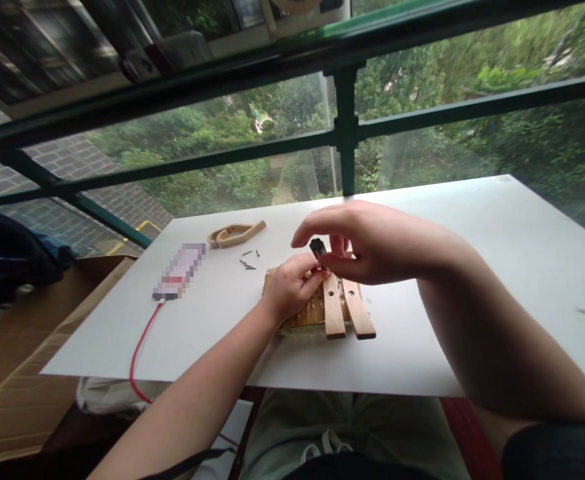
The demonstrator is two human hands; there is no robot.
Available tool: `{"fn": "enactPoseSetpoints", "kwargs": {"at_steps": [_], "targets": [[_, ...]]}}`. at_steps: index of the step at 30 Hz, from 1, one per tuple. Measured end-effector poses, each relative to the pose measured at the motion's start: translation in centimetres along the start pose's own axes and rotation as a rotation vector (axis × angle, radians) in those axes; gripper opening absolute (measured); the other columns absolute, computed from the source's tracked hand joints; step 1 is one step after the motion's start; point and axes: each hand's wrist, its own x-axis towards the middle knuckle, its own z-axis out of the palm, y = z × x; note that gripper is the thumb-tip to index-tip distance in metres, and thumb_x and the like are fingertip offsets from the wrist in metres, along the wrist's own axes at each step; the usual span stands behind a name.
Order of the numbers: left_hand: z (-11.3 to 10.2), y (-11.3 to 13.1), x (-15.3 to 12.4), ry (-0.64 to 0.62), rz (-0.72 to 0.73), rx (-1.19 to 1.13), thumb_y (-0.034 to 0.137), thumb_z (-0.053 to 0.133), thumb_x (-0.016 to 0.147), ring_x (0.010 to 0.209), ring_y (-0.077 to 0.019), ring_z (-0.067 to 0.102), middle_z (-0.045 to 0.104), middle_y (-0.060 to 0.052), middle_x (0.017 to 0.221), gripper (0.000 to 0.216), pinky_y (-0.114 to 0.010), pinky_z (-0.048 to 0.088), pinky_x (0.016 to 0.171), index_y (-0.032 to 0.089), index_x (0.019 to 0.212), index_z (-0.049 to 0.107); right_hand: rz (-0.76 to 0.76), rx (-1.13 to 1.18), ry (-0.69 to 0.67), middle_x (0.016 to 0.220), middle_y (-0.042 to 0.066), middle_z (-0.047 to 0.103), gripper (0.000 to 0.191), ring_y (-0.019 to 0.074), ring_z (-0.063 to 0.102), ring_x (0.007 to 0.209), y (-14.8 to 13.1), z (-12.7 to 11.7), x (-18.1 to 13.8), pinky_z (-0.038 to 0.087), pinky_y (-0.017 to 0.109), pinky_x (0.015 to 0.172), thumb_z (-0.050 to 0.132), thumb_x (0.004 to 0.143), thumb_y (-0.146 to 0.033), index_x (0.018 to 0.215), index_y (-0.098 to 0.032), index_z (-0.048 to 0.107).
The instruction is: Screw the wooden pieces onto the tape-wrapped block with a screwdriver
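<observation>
My right hand (367, 237) curves loosely around a black-handled screwdriver (317, 247); its thumb lies against the handle and its index finger is lifted off. My left hand (292, 287) rests on a shiny, clear-wrapped brown block (309, 315). Its thumb and index finger close together at the foot of the screwdriver; what they pinch there is hidden. Two pale wooden strips (335, 310) lie over the block, their near ends sticking out. One has an open hole, and a screw head (351, 293) shows in the other. Their far ends are behind my hands.
Several loose screws (246, 264) lie left of my hands on the white table (412, 360). Beyond them is a curved wooden piece (235, 233). A phone (179, 270) has a red cable (135, 357) running over the table edge. A cardboard box (32, 353) stands at left.
</observation>
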Motion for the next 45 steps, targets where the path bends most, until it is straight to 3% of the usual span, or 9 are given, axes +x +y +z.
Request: {"fn": "enactPoseSetpoints", "kwargs": {"at_steps": [4, 16, 21, 34, 45], "targets": [[0.0, 0.3, 0.1, -0.022, -0.022, 0.013, 0.025, 0.054, 0.091, 0.073, -0.0149, 0.057, 0.063, -0.003, 0.078, 0.015, -0.027, 0.046, 0.068, 0.017, 0.085, 0.065, 0.005, -0.005, -0.053, 0.093, 0.003, 0.068, 0.031, 0.0112, 0.056, 0.079, 0.1, -0.5, -0.2, 0.036, 0.025, 0.069, 0.05, 0.08, -0.007, 0.101, -0.019, 0.069], [0.3, 0.1, 0.0, -0.024, 0.029, 0.058, 0.02, 0.049, 0.092, 0.078, -0.0167, 0.06, 0.065, -0.004, 0.082, 0.016, -0.027, 0.05, 0.072, 0.019, 0.097, 0.065, 0.102, -0.161, -0.001, 0.075, 0.001, 0.063, 0.01, 0.0102, 0.05, 0.066, -0.4, -0.3, 0.1, 0.03, 0.026, 0.061, 0.062, 0.081, -0.022, 0.085, -0.017, 0.069], [0.3, -0.1, -0.1, -0.015, 0.042, 0.077, 0.019, 0.051, 0.091, 0.08, -0.0178, 0.062, 0.066, -0.005, 0.083, 0.016, -0.028, 0.051, 0.073, 0.019, 0.098, 0.065, 0.112, -0.18, 0.035, 0.072, 0.001, 0.06, 0.011, 0.0096, 0.047, 0.063, -0.2, 0.4, 0.5, 0.028, 0.025, 0.059, 0.065, 0.078, -0.027, 0.08, -0.016, 0.065], [0.1, 0.3, -0.1, -0.003, 0.008, 0.074, 0.029, 0.068, 0.081, 0.067, -0.0167, 0.059, 0.06, -0.001, 0.066, 0.011, -0.029, 0.049, 0.064, 0.019, 0.084, 0.065, 0.115, -0.192, 0.039, 0.075, 0.001, 0.057, 0.013, 0.0095, 0.043, 0.064, -0.4, 0.5, 0.8, 0.024, 0.026, 0.06, 0.063, 0.081, -0.027, 0.075, -0.016, 0.059], [0.1, 0.3, -0.2, -0.006, -0.025, 0.145, 0.027, 0.063, 0.082, 0.067, -0.0185, 0.058, 0.059, -0.003, 0.064, 0.018, -0.03, 0.045, 0.06, 0.018, 0.068, 0.058, 0.211, -0.302, 0.043, 0.07, 0.003, 0.058, 0.024, 0.0125, 0.045, 0.063, -0.2, 1.5, 1.1, 0.024, 0.027, 0.06, 0.061, 0.082, -0.04, 0.077, -0.017, 0.06]]}}
